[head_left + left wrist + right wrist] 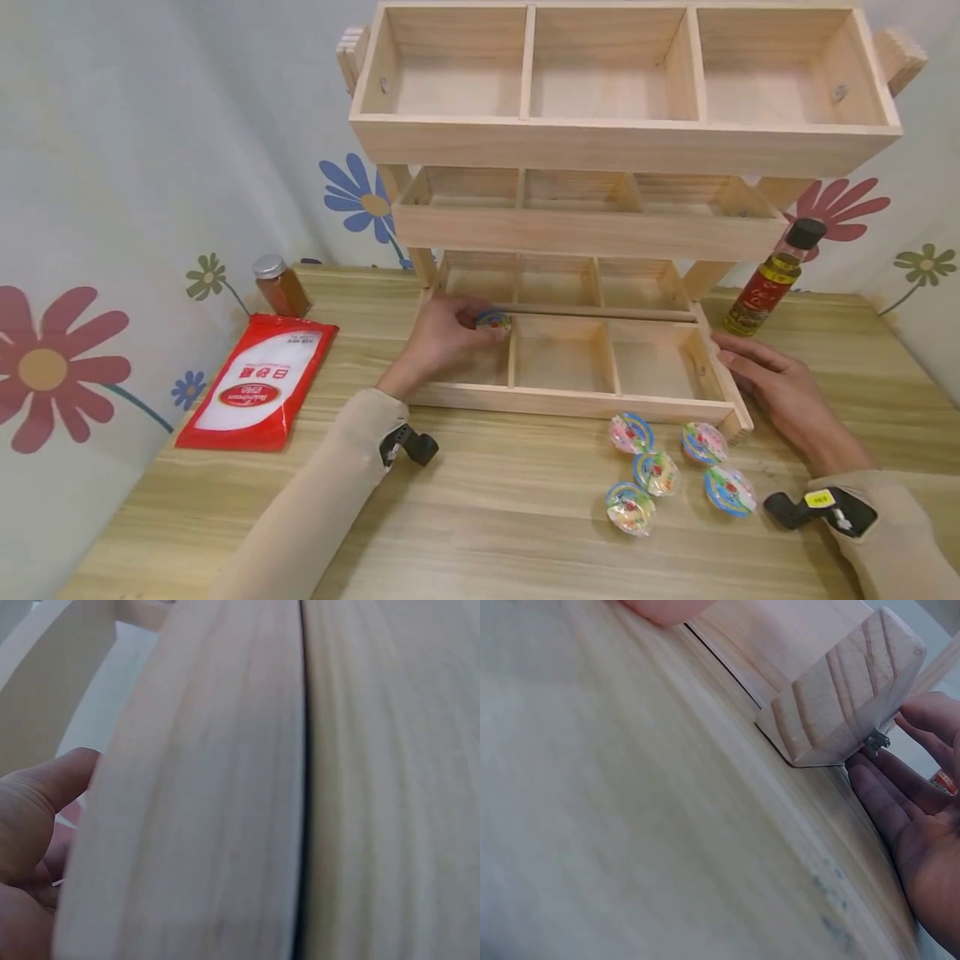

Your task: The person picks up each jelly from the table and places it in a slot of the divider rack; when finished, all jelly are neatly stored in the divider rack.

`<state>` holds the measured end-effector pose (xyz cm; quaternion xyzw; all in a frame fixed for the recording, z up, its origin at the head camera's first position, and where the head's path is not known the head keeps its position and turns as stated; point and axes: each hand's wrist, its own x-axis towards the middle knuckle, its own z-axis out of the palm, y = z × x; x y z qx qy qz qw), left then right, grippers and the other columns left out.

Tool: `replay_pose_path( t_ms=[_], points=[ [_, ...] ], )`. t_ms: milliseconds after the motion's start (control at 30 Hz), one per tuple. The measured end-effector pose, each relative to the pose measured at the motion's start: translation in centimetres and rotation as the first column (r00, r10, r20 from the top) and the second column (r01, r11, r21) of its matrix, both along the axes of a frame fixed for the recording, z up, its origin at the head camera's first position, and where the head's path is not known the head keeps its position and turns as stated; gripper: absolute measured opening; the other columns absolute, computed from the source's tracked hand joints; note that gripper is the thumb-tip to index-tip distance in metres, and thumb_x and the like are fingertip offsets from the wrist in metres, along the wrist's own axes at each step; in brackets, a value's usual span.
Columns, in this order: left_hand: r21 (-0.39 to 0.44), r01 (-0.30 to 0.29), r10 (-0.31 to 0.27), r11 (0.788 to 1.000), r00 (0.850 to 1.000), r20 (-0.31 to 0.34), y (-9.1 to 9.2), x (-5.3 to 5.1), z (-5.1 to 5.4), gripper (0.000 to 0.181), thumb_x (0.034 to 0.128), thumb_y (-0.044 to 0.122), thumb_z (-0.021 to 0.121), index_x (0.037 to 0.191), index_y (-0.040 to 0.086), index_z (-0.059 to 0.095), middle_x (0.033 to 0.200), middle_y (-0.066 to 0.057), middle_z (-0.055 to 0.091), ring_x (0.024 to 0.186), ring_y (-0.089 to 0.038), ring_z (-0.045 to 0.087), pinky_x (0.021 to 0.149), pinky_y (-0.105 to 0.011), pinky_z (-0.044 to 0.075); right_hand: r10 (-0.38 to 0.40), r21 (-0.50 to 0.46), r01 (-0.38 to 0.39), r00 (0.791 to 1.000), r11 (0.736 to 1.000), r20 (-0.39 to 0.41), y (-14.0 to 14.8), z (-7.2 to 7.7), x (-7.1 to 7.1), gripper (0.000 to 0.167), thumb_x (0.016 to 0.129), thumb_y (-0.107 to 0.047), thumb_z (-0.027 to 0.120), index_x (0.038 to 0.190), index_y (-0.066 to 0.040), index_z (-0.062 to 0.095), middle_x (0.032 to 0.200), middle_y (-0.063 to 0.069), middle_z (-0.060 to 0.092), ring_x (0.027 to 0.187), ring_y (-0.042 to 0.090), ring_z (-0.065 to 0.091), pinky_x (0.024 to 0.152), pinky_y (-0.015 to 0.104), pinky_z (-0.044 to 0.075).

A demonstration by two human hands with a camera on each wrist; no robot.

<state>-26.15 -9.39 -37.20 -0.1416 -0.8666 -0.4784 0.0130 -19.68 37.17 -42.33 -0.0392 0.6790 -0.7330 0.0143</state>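
Note:
My left hand (446, 337) pinches a small jelly cup (492, 322) with a printed lid. It is inside the left compartment of the lowest tray (562, 402) of a tiered wooden rack (622, 146). In the left wrist view, the tray's front board hides part of the hand, and the cup is not clear. At the rack's lower right end is my right hand (787, 396), fingers extended against or close beside the wooden foot (840, 697). Several more jelly cups (655, 473) lie on the table in front of the rack.
To the left lie a red and white bag (258, 383) and a jar of reddish-brown contents (282, 287) with a silver lid. A dark-capped bottle (765, 287) stands right of the rack, behind my right hand. A flower-patterned curtain (150, 167) hangs behind the table.

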Motion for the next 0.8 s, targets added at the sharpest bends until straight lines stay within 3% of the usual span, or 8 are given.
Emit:
replay_pose_path(
  t_ms=[267, 600, 800],
  points=[
    [-0.029, -0.009, 0.011, 1.000, 0.998, 0.066, 0.28, 0.16, -0.84, 0.050, 0.0864, 0.029, 0.090, 0.127, 0.005, 0.075, 0.116, -0.009, 0.076, 0.103, -0.023, 0.071, 0.085, -0.037, 0.059, 0.001, -0.022, -0.001, 1.000, 1.000, 0.001, 0.16, -0.49, -0.01, 0.032, 0.106, -0.006, 0.065, 0.136, -0.014, 0.074, 0.127, -0.016, 0.073, 0.114, -0.004, 0.066, 0.091, 0.014, 0.054],
    [-0.030, -0.013, 0.015, 0.999, 0.998, 0.068, 0.31, -0.06, -1.04, 0.049, 0.0859, 0.028, 0.091, 0.125, 0.004, 0.075, 0.115, -0.010, 0.076, 0.103, -0.024, 0.071, 0.087, -0.038, 0.058, 0.005, -0.033, -0.004, 1.000, 0.999, 0.008, 0.30, -0.43, -0.04, 0.032, 0.106, -0.005, 0.064, 0.134, -0.015, 0.075, 0.127, -0.016, 0.073, 0.115, -0.004, 0.066, 0.091, 0.014, 0.054],
    [-0.084, -0.021, 0.025, 0.996, 0.998, 0.053, 0.31, -0.07, -0.88, 0.048, 0.0872, 0.028, 0.089, 0.125, 0.003, 0.074, 0.112, -0.011, 0.075, 0.102, -0.025, 0.070, 0.086, -0.039, 0.057, 0.016, -0.041, -0.015, 1.000, 0.999, 0.003, 0.34, -0.47, -0.20, 0.034, 0.107, -0.004, 0.063, 0.138, -0.013, 0.073, 0.128, -0.015, 0.072, 0.116, -0.003, 0.065, 0.092, 0.015, 0.054]
  ],
)
